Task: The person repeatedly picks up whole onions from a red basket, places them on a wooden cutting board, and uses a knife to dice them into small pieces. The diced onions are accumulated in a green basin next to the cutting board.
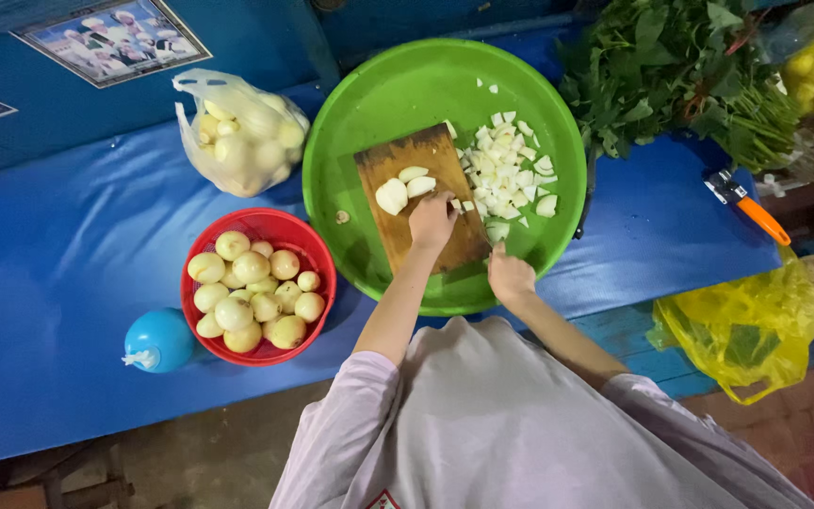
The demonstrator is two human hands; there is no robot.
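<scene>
Overhead view of onion chopping at a blue table (77,264). The left hand (431,221) is curled closed on an onion piece at the middle of the wooden cutting board (423,193), which lies inside a wide green tray (379,104). The right hand (510,275) is clenched at the board's near right corner; it appears to grip a knife, though the blade cannot be made out. Onion wedges (402,188) lie on the board just beyond the left hand; diced onion (511,170) is heaped on the tray to the right of the board. The step in hand is judged to be dicing, with the wedges not yet cut. The next cut calls for fingertips tucked clear of the edge. Open room: bare tray beyond the board. Bounds: red basket of peeled onions (258,287) and a plastic bag of onions (242,137) to the left, leafy greens (680,66) and an orange-handled tool (751,209) to the right.
</scene>
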